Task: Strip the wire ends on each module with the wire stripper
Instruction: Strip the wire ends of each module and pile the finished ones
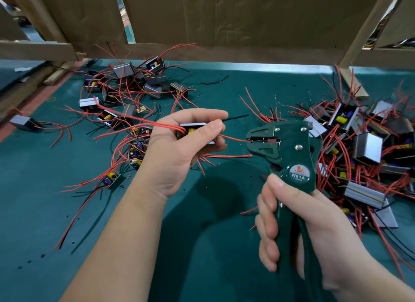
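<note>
Head view: R hand [292, 223] curled tight round wire stripper [289, 149] handles; L hand [179, 153] pinches module [195, 131], its red wire [233, 138] fed into jaws, above table [213, 211] midway btwn side edges. Module heaps [359, 144] at right edge & far-left corner. Risk: wire skewed in jaws, strands nicked

Single head-worn view — looks forward and down, close over the green table [33, 189], cardboard wall [224, 20] at the far edge.

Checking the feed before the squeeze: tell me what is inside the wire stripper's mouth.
One red wire from the module in the left hand enters the wire stripper mouth, beside a small reddish block. How far in its tip reaches is covered by the tool.
</note>
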{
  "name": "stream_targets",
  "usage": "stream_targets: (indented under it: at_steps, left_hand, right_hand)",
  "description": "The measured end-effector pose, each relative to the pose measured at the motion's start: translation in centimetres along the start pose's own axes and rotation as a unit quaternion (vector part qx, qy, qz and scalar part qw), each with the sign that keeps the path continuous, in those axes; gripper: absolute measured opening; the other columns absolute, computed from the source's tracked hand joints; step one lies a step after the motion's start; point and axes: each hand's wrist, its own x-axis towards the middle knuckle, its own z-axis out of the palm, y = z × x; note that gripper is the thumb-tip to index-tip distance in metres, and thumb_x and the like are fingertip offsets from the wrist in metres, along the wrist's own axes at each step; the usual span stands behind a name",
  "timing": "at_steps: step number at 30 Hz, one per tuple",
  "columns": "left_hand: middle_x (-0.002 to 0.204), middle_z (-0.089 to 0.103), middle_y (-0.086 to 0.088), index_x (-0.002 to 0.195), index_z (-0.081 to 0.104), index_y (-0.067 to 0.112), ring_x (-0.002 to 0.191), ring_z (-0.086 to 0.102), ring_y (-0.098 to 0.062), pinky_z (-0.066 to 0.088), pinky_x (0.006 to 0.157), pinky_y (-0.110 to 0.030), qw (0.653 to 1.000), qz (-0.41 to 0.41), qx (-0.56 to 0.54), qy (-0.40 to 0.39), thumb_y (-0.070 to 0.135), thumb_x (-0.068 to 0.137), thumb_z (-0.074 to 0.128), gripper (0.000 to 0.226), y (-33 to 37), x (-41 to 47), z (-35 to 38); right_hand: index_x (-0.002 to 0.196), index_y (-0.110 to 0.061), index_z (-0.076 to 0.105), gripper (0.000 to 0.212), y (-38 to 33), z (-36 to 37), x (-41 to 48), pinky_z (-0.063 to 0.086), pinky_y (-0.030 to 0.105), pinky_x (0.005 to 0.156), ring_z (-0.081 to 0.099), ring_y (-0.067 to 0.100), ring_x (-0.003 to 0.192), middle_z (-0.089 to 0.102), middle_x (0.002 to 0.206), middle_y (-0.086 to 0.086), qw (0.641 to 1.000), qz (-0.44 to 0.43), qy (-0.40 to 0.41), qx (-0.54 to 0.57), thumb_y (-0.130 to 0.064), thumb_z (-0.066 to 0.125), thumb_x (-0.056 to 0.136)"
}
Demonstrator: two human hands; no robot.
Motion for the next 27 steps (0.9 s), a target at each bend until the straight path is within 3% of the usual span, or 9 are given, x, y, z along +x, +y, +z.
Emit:
stream_targets:
  at_steps: [5, 9, 13, 16, 20, 22, 24, 26, 27]
  left_hand:
    - [0.067, 0.065, -0.001, 0.080, 0.077, 0.017, 0.058, 0.062, -0.012, 0.054, 0.063, -0.025, 0.998, -0.011, 0.055, -0.001, 0.011, 0.077, 0.065, 0.014, -0.6, 0.0, 0.7]
    - [0.069, 0.066, 0.001, 0.081, 0.074, 0.014, 0.056, 0.062, -0.011, 0.055, 0.060, -0.024, 0.999, -0.013, 0.002, 0.052, 0.002, 0.084, 0.062, 0.017, 0.0, 0.4, -0.2]
    - [0.071, 0.066, 0.000, 0.086, 0.065, 0.012, 0.058, 0.063, -0.013, 0.056, 0.059, -0.024, 0.989, -0.055, -0.083, 0.106, 0.004, 0.089, 0.055, 0.013, 0.2, 0.8, 0.0]
    - [0.076, 0.067, -0.002, 0.093, 0.061, 0.010, 0.065, 0.067, -0.017, 0.057, 0.064, -0.026, 0.984, -0.091, -0.134, 0.074, 0.006, 0.083, 0.054, 0.013, 0.1, 0.9, 0.4]
    - [0.087, 0.066, -0.001, 0.095, 0.060, 0.014, 0.083, 0.068, -0.016, 0.055, 0.073, -0.025, 0.993, -0.068, -0.093, 0.029, 0.002, 0.093, 0.044, 0.019, -0.7, 0.3, 2.0]
    - [0.090, 0.066, 0.004, 0.099, 0.058, 0.017, 0.088, 0.065, -0.012, 0.052, 0.076, -0.021, 0.999, -0.040, -0.010, -0.006, 0.014, 0.096, 0.047, 0.012, -1.0, -0.4, 3.2]
    - [0.087, 0.064, 0.009, 0.107, 0.055, 0.018, 0.069, 0.064, -0.007, 0.051, 0.065, -0.018, 0.994, -0.041, 0.041, -0.091, 0.024, 0.092, 0.052, 0.017, -1.3, -1.4, 3.9]
    - [0.096, 0.062, 0.011, 0.122, 0.050, 0.025, 0.059, 0.062, -0.006, 0.051, 0.056, -0.022, 0.977, -0.078, 0.057, -0.188, 0.029, 0.081, 0.067, 0.045, -1.4, -1.9, 4.0]
    - [0.112, 0.060, 0.012, 0.129, 0.046, 0.032, 0.075, 0.066, -0.006, 0.054, 0.068, -0.025, 0.968, -0.081, 0.100, -0.216, 0.033, 0.073, 0.073, 0.063, -1.4, -2.0, 3.7]
  right_hand:
    - [0.068, -0.011, 0.061, 0.034, -0.2, -0.5, 0.4, 0.050, 0.037, 0.046, 0.053, 0.027, 0.046, 0.051, 0.059, 0.012, 0.992, -0.058, 0.040, 0.104, -0.038, 0.078, 0.057]
    - [0.068, -0.014, 0.064, 0.024, -1.3, -2.6, 0.9, 0.055, 0.040, 0.055, 0.061, 0.029, 0.056, 0.058, 0.064, 0.009, 0.972, -0.136, 0.114, 0.151, -0.032, 0.070, 0.054]
    - [0.064, -0.015, 0.071, 0.027, -0.7, -4.2, 2.7, 0.057, 0.043, 0.053, 0.068, 0.032, 0.058, 0.065, 0.065, 0.011, 0.968, -0.098, 0.154, 0.172, -0.027, 0.049, 0.075]
    - [0.077, -0.011, 0.074, 0.021, -0.4, -3.4, 2.4, 0.057, 0.048, 0.056, 0.067, 0.037, 0.061, 0.069, 0.081, 0.019, 0.981, -0.058, 0.071, 0.170, -0.023, 0.059, 0.068]
    - [0.117, 0.002, 0.064, 0.061, -0.7, -2.1, 0.7, 0.053, 0.054, 0.072, 0.066, 0.041, 0.075, 0.051, 0.129, 0.033, 0.980, -0.003, -0.110, 0.164, -0.023, 0.078, 0.063]
    - [0.123, 0.003, 0.060, 0.073, -0.8, -1.4, 0.4, 0.052, 0.055, 0.071, 0.064, 0.043, 0.073, 0.050, 0.125, 0.036, 0.981, 0.004, -0.121, 0.152, -0.023, 0.081, 0.058]
    - [0.122, 0.006, 0.058, 0.072, -0.6, -1.0, 0.3, 0.050, 0.057, 0.070, 0.061, 0.046, 0.071, 0.055, 0.112, 0.037, 0.984, -0.022, -0.107, 0.143, -0.018, 0.082, 0.058]
    - [0.129, 0.008, 0.048, 0.067, -0.8, -1.4, 0.5, 0.045, 0.059, 0.079, 0.057, 0.048, 0.082, 0.060, 0.103, 0.032, 0.968, -0.054, -0.126, 0.209, -0.010, 0.074, 0.070]
    - [0.136, 0.007, 0.039, 0.065, -1.4, -1.5, 0.5, 0.040, 0.060, 0.086, 0.053, 0.048, 0.091, 0.060, 0.106, 0.029, 0.956, -0.064, -0.137, 0.251, -0.006, 0.066, 0.078]
